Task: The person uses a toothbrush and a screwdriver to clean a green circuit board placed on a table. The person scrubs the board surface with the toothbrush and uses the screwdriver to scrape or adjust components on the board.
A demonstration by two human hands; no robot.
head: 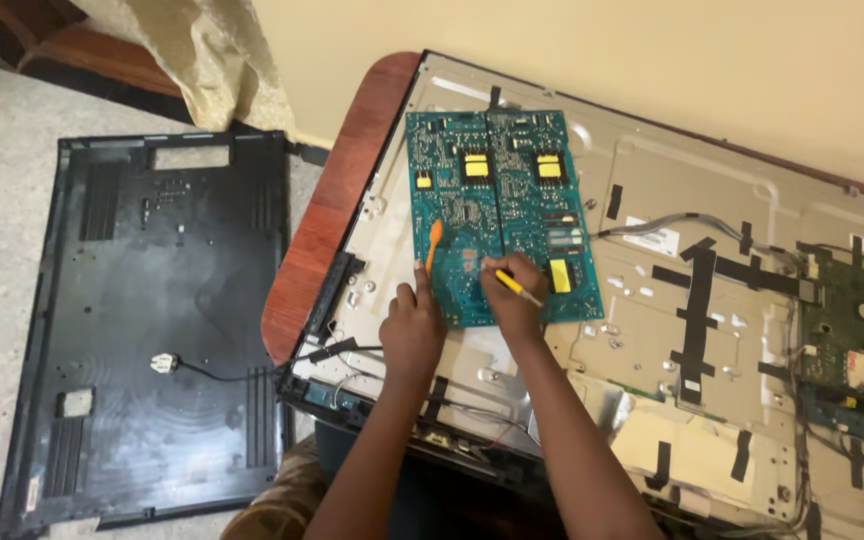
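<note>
Both hands were closed on tools over a teal board (497, 215). On the floor at far left a black back cover (152, 330) was laid. An orange tool (433, 245) was gripped by the left hand (412, 330); a yellow tool (518, 289) was pinched by the right hand (512, 300). Both tips were set on the board, which lay on a metal chassis (672, 300) on the worktop (327, 220).

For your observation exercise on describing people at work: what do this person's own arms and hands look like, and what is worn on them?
Both forearms are bare up to the bottom edge of the picture; no sleeves show. The left hand and right hand wear no gloves. No watch, bracelet or ring can be seen, though the fingers are too small to rule out a thin ring.
</note>
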